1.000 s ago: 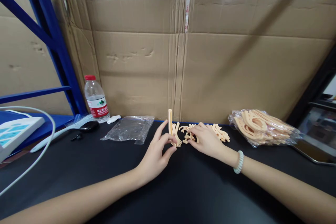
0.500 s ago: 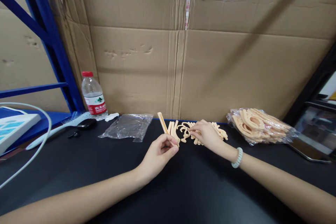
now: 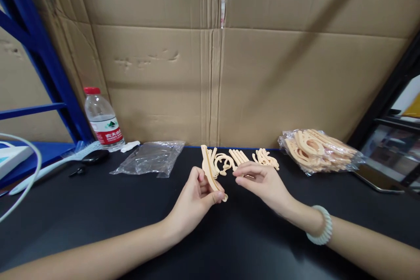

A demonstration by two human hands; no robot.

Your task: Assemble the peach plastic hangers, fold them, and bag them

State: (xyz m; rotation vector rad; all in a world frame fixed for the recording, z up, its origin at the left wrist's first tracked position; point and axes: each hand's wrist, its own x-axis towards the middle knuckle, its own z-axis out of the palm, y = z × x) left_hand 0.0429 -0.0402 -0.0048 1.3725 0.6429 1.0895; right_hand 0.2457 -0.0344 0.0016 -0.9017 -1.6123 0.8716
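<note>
My left hand [image 3: 200, 197] is closed around a long, slightly curved beige strip [image 3: 210, 169] with a groove along it. The strip tilts upward and its lower end pokes out past my thumb. A short way to the right, my right hand [image 3: 259, 179] has its thumb and fingers drawn together; anything between the fingertips is too small or hidden to make out. Behind my hands lie loose beige pieces: curved ring-like parts [image 3: 225, 162], straight sticks [image 3: 239, 156] in a row, and small curved parts [image 3: 265, 157].
A clear plastic bag [image 3: 151, 157] lies flat on the black table [image 3: 164, 203]. At the left stand a water bottle [image 3: 104, 122] and a black object [image 3: 95, 156] near a white cable [image 3: 36, 175]. A bag of beige parts [image 3: 320, 151] is at the right, before a cardboard wall [image 3: 157, 74].
My right hand has drawn back from the loose pieces toward me. My left hand has turned the strip so its broad grooved side shows. The camera view has shifted slightly.
</note>
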